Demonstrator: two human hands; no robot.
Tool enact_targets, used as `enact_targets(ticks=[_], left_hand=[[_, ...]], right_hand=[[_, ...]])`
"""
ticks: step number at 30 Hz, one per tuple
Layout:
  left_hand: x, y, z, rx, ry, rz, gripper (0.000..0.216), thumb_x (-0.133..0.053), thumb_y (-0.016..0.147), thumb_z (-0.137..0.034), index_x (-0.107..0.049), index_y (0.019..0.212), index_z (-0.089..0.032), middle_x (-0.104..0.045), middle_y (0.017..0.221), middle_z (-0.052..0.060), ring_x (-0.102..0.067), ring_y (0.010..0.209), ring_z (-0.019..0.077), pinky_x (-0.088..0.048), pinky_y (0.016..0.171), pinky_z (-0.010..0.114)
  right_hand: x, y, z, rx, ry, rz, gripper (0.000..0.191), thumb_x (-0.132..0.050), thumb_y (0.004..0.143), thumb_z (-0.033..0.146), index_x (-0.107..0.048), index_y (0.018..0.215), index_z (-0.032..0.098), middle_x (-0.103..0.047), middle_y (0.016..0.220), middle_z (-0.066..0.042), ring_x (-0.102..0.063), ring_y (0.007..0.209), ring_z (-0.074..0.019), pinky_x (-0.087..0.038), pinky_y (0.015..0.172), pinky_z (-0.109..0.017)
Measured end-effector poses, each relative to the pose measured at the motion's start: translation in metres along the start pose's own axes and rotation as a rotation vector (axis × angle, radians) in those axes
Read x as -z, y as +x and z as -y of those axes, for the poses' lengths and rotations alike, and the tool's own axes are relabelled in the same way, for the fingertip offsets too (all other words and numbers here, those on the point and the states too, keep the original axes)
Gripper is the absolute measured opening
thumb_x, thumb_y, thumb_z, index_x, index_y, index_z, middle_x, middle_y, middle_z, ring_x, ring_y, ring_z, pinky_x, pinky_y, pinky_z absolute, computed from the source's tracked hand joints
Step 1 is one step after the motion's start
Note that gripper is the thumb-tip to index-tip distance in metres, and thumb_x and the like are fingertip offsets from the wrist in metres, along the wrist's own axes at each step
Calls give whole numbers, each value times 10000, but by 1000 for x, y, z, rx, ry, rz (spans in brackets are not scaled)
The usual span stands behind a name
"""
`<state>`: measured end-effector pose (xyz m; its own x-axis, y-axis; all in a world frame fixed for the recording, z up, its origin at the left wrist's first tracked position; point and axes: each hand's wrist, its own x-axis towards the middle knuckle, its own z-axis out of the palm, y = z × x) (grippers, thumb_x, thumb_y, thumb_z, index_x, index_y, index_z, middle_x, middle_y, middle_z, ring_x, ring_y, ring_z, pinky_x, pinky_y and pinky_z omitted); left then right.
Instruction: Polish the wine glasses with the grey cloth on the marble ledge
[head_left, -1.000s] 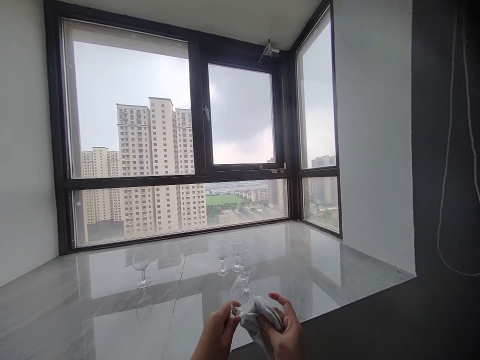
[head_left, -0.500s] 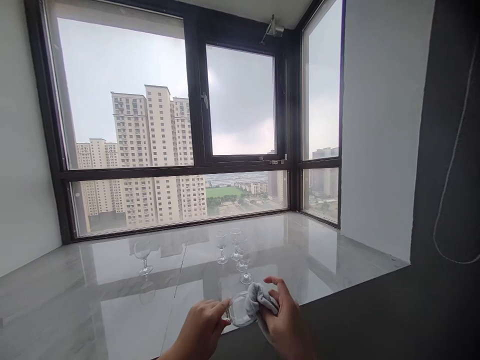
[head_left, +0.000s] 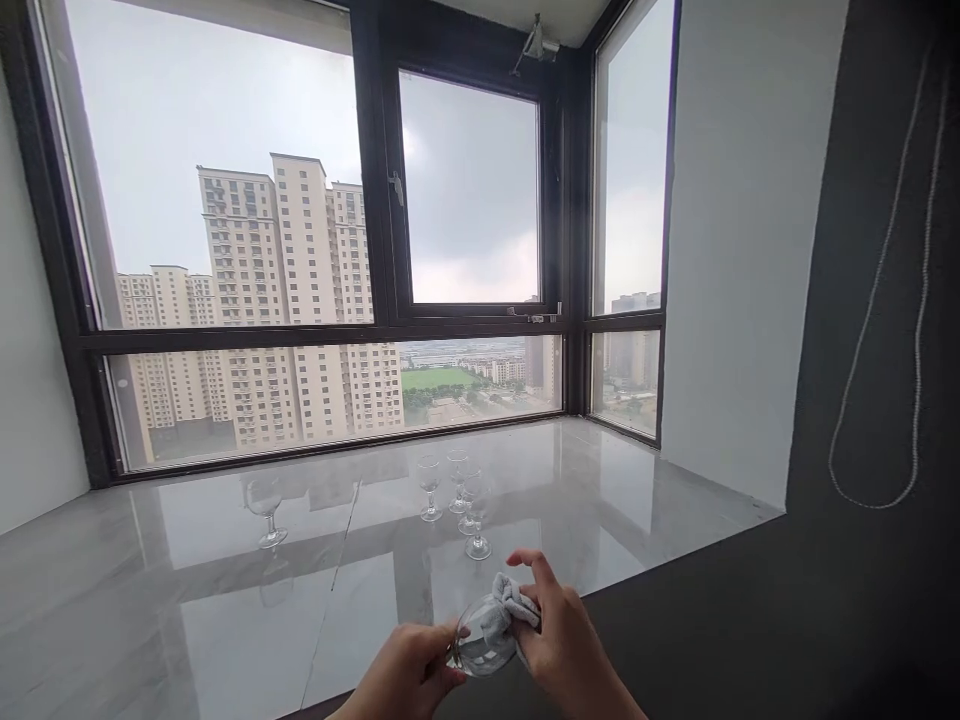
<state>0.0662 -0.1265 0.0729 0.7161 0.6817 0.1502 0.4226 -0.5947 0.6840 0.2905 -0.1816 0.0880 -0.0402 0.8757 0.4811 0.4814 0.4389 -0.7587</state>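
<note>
Over the front edge of the marble sill, my left hand (head_left: 420,668) is closed on a stemmed wine glass (head_left: 480,662), which lies tilted on its side with its bowl toward the right. My right hand (head_left: 559,625) grips a grey cloth (head_left: 514,600), and part of the cloth is inside the bowl's mouth. The right index finger stands out, bent, above the cloth. My left fingers hide most of the stem and foot. Just beyond my hands, a wine glass (head_left: 478,545) stands upright at the front of a small cluster of several glasses.
The glossy grey sill (head_left: 247,640) has a dark joint line across it. One glass (head_left: 272,535) stands apart on the left. Behind rise dark-framed windows (head_left: 472,325). A white wall (head_left: 735,300) and a hanging bead cord (head_left: 916,400) are at the right.
The view has shifted slightly to the right. The glass in my hands is turned a little and sits lower, and the cloth now reaches inside its bowl.
</note>
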Motion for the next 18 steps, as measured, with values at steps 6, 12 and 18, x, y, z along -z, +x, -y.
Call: enact_targets(ticks=[6,12,18], left_hand=[[18,-8,-5,231,-690,324,490,-776,683,-620,-719,842,-160,-402,504,-62,-307,461,81,-197,474,247],[13,-12,-3,240,-846,331,592,-789,602,-722,-633,660,-154,-408,535,-45,-286,484,64,-171,490,249],[33,9,32,187,-431,-225,534,-675,750,-698,-603,839,-177,-429,542,-81,-394,519,103,-283,531,242]], right_hand=[[-6,-2,8,-12,303,12,418,-639,802,278,-429,1159,225,-389,565,132,-322,522,-83,-212,497,-207],[-16,-2,6,-48,387,-147,555,-659,841,480,-438,1279,218,-539,643,75,-463,530,-100,-368,511,-194],[8,-6,23,306,-279,-368,413,-470,979,348,-495,1378,245,-744,987,-110,-732,861,-222,-564,675,-262]])
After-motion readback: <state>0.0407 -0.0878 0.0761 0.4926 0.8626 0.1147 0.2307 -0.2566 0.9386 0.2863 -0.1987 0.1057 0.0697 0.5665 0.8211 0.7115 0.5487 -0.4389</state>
